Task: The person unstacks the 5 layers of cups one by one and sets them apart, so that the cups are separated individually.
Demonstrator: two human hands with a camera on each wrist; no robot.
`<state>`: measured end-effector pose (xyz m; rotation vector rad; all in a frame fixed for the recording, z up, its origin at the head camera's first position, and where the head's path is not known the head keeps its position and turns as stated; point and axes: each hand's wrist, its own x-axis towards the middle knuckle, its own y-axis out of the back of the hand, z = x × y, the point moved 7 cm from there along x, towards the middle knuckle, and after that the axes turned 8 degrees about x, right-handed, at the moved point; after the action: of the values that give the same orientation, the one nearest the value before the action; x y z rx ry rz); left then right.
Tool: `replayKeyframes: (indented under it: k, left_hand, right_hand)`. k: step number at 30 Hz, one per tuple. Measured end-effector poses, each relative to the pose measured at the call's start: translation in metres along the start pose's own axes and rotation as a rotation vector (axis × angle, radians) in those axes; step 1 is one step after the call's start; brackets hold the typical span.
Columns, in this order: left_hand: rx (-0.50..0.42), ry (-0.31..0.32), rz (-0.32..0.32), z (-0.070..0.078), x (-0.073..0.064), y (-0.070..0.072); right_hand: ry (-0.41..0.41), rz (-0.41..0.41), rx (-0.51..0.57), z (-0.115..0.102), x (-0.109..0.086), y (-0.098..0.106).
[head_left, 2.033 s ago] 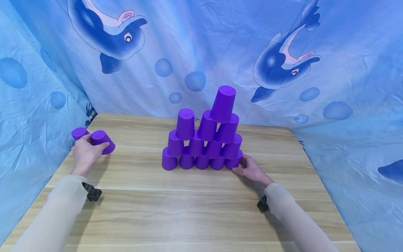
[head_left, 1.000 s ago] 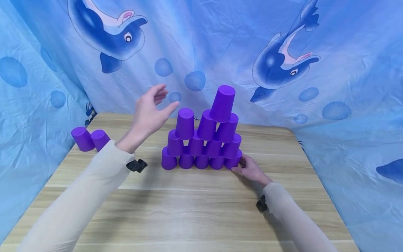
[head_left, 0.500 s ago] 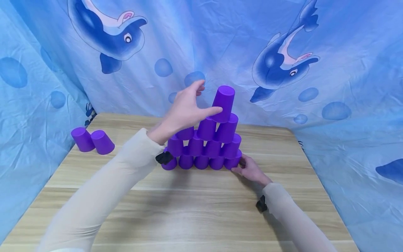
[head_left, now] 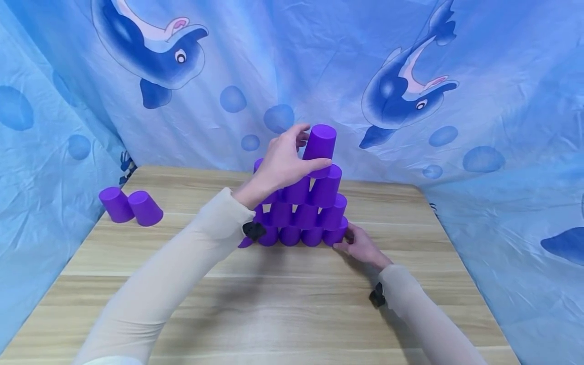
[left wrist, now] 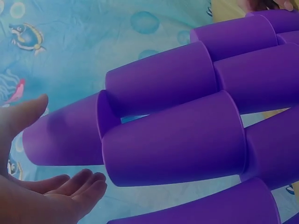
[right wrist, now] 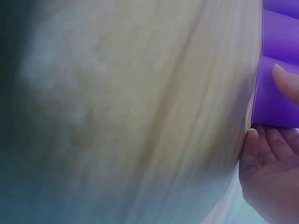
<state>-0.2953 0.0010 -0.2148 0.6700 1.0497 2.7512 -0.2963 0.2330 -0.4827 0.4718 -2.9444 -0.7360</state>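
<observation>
Upturned purple cups (head_left: 296, 190) stand stacked in tiers. A single top cup (head_left: 321, 142) rises above the rest. My left hand (head_left: 283, 159) is beside this top cup, thumb in front and fingers behind. In the left wrist view, thumb and fingers spread on either side of the top cup (left wrist: 70, 135), and a gap shows between the fingertips and its wall. My right hand (head_left: 362, 247) holds the bottom row's right-end cup (head_left: 334, 235), its thumb across the front. In the right wrist view the thumb overlaps that cup (right wrist: 271, 98), with the other fingers at its side.
Two more upturned purple cups (head_left: 147, 210) stand side by side at the table's left. The wooden table (head_left: 283, 314) has a blue dolphin-print cloth (head_left: 319, 61) hanging behind it and at both sides. My left forearm crosses in front of the stack's left end.
My left hand has let go of a cup at the left, then moved right and up to the top cup. The right hand has stayed at the right-end bottom cup.
</observation>
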Motion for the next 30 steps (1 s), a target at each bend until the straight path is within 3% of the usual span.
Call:
replayKeyframes:
  k: [9, 14, 18, 22, 30]
  left_hand:
    - [-0.075, -0.038, 0.023, 0.0, 0.004, -0.005]
    - [-0.138, -0.061, 0.047, 0.0, 0.004, -0.001]
    - [-0.216, -0.099, 0.097, 0.003, 0.002, 0.015]
    - [-0.297, -0.123, 0.154, 0.002, -0.002, 0.039]
    - [-0.338, -0.078, 0.262, -0.024, -0.015, 0.077]
  right_hand:
    - [0.021, 0.002, 0.005, -0.001, 0.001, 0.001]
    - [0.017, 0.003, 0.013, 0.0, 0.001, 0.001]
    - [-0.005, 0.005, 0.008, 0.0, 0.001, 0.001]
    - [-0.021, 0.003, 0.008, 0.001, 0.002, 0.0]
    - [-0.016, -0.004, 0.009, 0.003, 0.002, 0.0]
